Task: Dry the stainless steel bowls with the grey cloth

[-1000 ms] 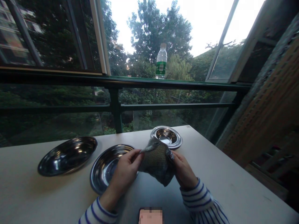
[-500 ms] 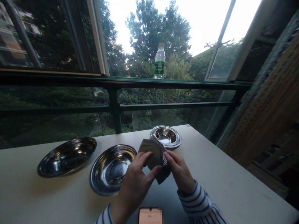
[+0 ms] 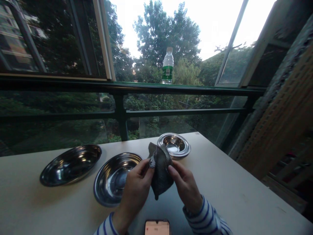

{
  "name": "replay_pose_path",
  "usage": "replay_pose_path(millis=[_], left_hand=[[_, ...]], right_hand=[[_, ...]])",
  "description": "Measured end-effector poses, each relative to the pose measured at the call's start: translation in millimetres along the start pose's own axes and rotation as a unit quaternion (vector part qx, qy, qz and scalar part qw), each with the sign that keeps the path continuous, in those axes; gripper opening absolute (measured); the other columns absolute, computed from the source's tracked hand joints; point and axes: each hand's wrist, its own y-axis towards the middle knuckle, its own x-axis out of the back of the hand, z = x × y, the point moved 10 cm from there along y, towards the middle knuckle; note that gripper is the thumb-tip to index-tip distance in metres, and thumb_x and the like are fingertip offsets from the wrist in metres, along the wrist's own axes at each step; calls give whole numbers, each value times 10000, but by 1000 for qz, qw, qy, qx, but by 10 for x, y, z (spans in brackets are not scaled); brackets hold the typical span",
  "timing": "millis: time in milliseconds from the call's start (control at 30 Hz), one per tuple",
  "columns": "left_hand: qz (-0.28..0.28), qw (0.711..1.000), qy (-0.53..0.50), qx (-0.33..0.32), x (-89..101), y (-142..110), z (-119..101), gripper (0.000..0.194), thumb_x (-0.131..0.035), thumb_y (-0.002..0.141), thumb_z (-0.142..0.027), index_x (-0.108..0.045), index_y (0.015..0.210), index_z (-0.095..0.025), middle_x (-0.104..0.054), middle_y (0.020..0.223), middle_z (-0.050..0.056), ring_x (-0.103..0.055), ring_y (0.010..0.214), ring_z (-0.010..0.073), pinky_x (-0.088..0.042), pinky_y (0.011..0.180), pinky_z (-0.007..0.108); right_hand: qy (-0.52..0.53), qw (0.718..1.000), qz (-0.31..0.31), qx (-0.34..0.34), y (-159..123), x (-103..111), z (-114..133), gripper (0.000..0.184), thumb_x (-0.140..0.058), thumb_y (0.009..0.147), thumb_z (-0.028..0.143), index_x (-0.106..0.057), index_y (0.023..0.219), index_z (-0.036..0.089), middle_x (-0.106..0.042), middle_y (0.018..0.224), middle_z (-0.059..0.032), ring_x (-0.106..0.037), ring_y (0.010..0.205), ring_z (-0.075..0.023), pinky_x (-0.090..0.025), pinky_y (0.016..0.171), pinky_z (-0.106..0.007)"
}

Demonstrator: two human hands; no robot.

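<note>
A dark grey-brown cloth (image 3: 161, 173) hangs between my two hands above the table, its lower corner pointing down. My left hand (image 3: 137, 184) pinches its left edge, where a patterned, checked strip shows at the fingertips. On the other side, my right hand (image 3: 186, 184) grips the cloth between thumb and fingers. A round steel bowl (image 3: 107, 182) stands just left of my left hand, partly covered by it. Behind the cloth are small steel dishes (image 3: 187, 151), seemingly nested, with a shiny inner hollow.
An oval steel dish (image 3: 70, 164) stands at the left on the white table (image 3: 230, 195). A phone (image 3: 156, 228) lies at the near edge. Along the far side runs a dark green railing (image 3: 207, 89), with a plastic bottle (image 3: 167, 70) on the sill.
My left hand has shifted from the cloth's broad face to a pinch at its left edge. The cloth has turned and now hangs with a corner down. The dishes stay put.
</note>
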Motion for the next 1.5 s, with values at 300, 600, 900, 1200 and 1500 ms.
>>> replay_pose_path(millis=[300,600,900,1200,1500], left_hand=[[-123,984,-124,40,302,72,-7,264,-673,678,-342,-699,871,-164,-734,804,42,-659,799,191,-497,765,275],[-133,971,-192,52,355,86,-12,316,-729,605,-381,-682,821,-156,-725,757,22,-657,740,168,-492,768,274],[-153,964,-203,75,431,98,65,386,-728,596,-386,-687,903,-156,-725,790,30,-641,605,136,-509,561,221],[-154,943,-277,101,401,253,29,232,-610,748,-317,-640,921,-166,-706,765,11,-598,493,89,-475,471,193],[-75,915,-371,139,187,371,-66,101,-562,741,-60,-633,789,-115,-695,742,45,-632,582,102,-514,560,187]], right_hand=[[92,988,-93,-88,43,284,-285,557,-602,775,452,-458,1246,194,-670,933,-47,-619,863,-200,-485,769,-319],[-37,996,-76,-26,117,307,-191,361,-641,738,400,-605,1014,169,-673,860,-58,-616,799,-211,-486,735,-332],[-139,980,-144,20,177,623,-8,289,-614,748,417,-677,911,186,-616,1122,-70,-500,1086,-271,-316,976,-407],[-190,978,-73,48,424,603,463,224,-580,768,371,-669,832,175,-648,772,-17,-549,754,-198,-406,702,-291],[-213,975,-48,34,672,517,689,211,-520,784,341,-579,654,187,-590,666,9,-495,629,-148,-360,557,-240]])
